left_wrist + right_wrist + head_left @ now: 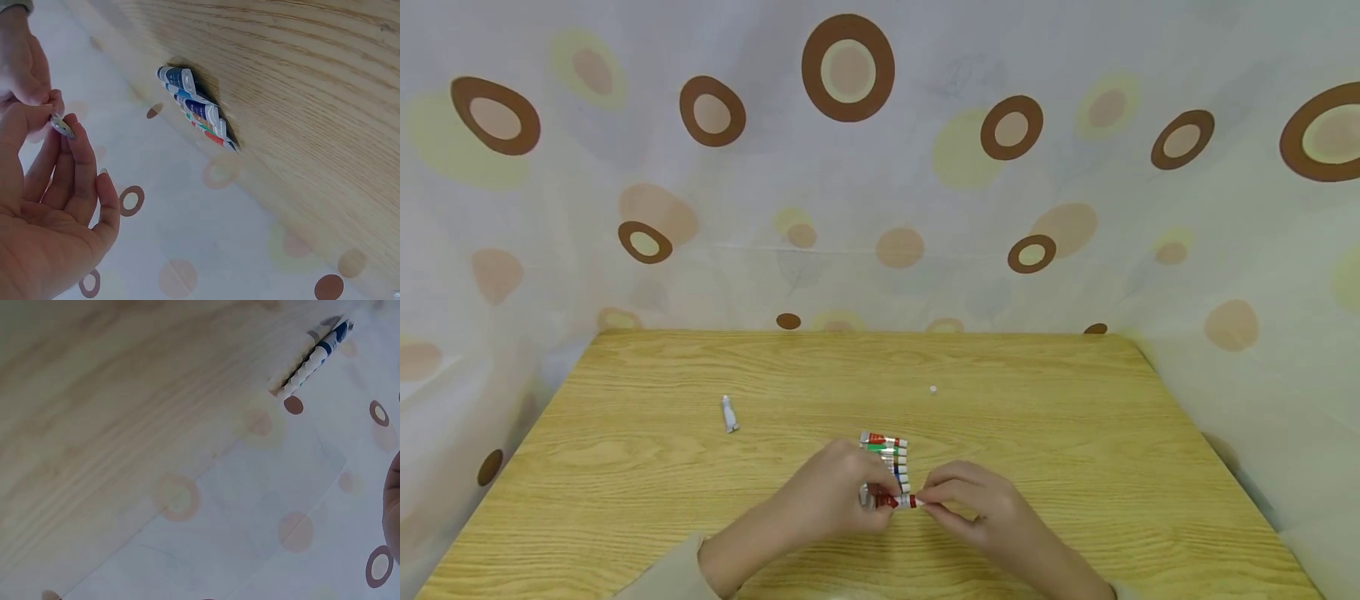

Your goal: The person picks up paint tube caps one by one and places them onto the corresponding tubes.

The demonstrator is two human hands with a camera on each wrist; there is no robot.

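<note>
While both hands meet over the near middle of the light oak-grain wooden worktop (1045,417), they share one small red-labelled metal paint tube (895,501), which lies crosswise just at the near end of the row of small colourful paint tubes (887,457). The left hand (831,500) has its fingers curled round the tube's flat crimped end, a narrow grip that the left wrist view shows as fingertips pinching a grey metal edge; the right hand (973,504) pinches the tube's other end, the white cap end, between thumb and forefinger, so that grip is also narrow and closed on the tube. The row itself lies flat on the worktop, its tubes side by side and touching, red and green labels at the far end and blue ones nearer the hands. Well to the left of the row, and a little farther back, a single small white tube (729,413) lies alone. Behind and to the right of the row sits a tiny white cap-like speck (933,389). A pale curtain with brown and yellow rings (850,167) hangs behind the worktop.
</note>
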